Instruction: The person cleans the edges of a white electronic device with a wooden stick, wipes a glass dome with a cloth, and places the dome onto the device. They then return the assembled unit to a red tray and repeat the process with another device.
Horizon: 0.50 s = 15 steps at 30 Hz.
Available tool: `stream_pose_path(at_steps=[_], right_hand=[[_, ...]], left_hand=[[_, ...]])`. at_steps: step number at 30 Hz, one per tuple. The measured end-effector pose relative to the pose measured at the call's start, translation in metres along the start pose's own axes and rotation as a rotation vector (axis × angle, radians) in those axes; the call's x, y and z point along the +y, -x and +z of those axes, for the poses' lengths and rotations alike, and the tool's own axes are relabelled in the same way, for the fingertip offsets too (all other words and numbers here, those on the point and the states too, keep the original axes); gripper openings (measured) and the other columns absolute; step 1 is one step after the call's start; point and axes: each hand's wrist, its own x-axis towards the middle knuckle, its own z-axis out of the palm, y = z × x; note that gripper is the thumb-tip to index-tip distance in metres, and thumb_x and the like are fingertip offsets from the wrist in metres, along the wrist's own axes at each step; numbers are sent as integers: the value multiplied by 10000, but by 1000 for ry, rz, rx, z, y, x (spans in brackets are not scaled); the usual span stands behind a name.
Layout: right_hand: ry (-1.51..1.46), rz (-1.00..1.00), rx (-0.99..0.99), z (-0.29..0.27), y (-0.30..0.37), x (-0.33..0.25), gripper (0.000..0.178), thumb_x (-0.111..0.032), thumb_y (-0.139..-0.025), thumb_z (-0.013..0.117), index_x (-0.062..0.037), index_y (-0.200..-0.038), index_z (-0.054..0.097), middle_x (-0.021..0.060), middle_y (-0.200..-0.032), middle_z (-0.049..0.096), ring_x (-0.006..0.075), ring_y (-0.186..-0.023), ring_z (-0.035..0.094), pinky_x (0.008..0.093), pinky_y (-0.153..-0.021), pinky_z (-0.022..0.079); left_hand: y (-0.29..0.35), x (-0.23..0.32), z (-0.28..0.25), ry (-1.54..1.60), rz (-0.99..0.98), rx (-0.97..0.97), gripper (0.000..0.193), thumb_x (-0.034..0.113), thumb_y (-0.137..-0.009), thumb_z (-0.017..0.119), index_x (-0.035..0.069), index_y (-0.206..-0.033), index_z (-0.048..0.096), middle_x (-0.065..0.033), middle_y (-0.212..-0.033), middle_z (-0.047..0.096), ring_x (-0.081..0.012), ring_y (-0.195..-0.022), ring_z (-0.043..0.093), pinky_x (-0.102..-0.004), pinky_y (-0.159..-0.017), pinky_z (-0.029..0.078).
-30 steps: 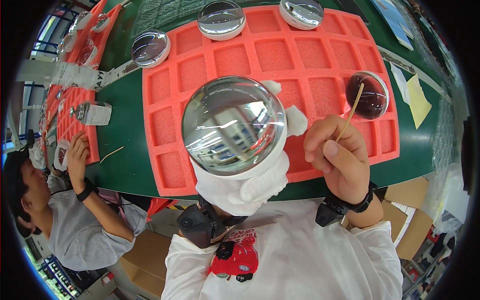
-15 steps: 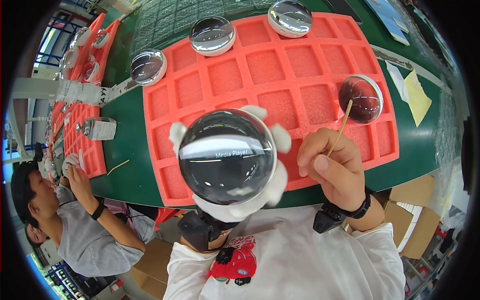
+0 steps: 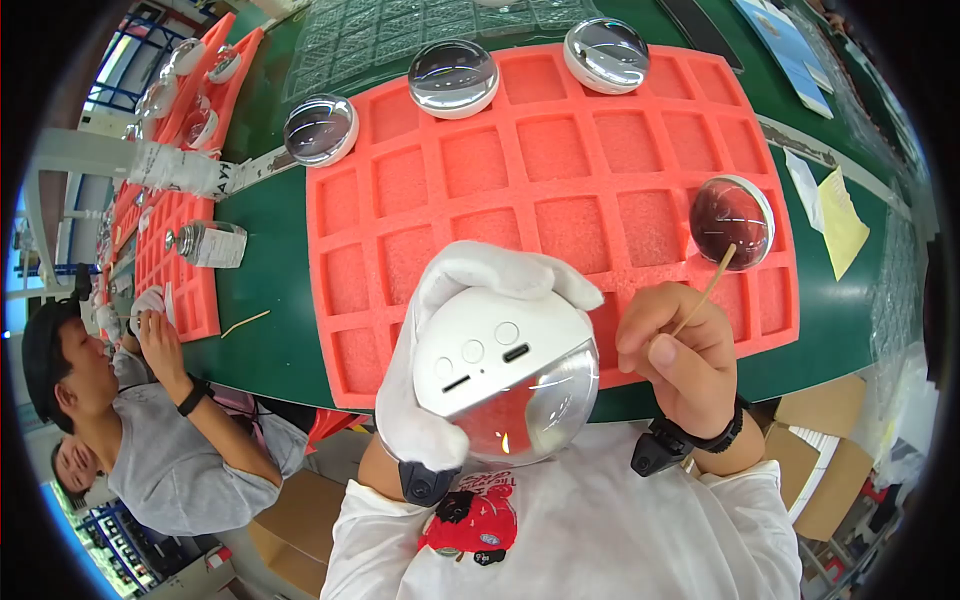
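Observation:
My left hand (image 3: 425,310), in a white glove, grips a device with a clear dome and white base (image 3: 480,350). Its base faces up and shows round buttons, a port and a slot; the dome points down toward my shirt. Between the thumb and fingers of my bare right hand (image 3: 685,345) is a thin wooden stick (image 3: 708,290), tilted upward to the right of the device. Behind the stick's tip another domed device (image 3: 732,222) sits in the red foam tray (image 3: 620,180). The stick's lower end is hidden by the fingers.
Three more domed devices (image 3: 453,78) stand along the tray's far edge. Left of it on the green table (image 3: 262,365) are a glass jar (image 3: 208,245) and a loose stick (image 3: 245,322). Yellow paper (image 3: 842,225) lies at right. A co-worker (image 3: 185,430) sits at left.
My left hand has turned the device over, from its dome facing up with lit text showing to its white base facing up. My right hand still holds the stick, slightly lower.

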Motion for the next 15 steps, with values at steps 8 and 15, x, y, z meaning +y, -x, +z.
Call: stream_pose_path(at_steps=[8,15], right_hand=[[-71,34,-70,-4,2,-1,129,-110,-923,557,1,-956,613,56,-902,621,113,-792,576,250,-719,452],[-100,35,-3,-5,0,4,196,-133,-908,579,-2,-1054,582,52,-959,590,116,-859,553,248,-728,437]], left_hand=[[4,1,-4,-120,11,-103,815,257,-501,878,48,-1196,508,-252,-1199,537,-326,-1006,606,-376,-821,526],[3,4,-8,-287,-33,-54,788,371,-621,845,40,-1236,478,-315,-1198,500,-407,-952,614,-422,-761,565]])
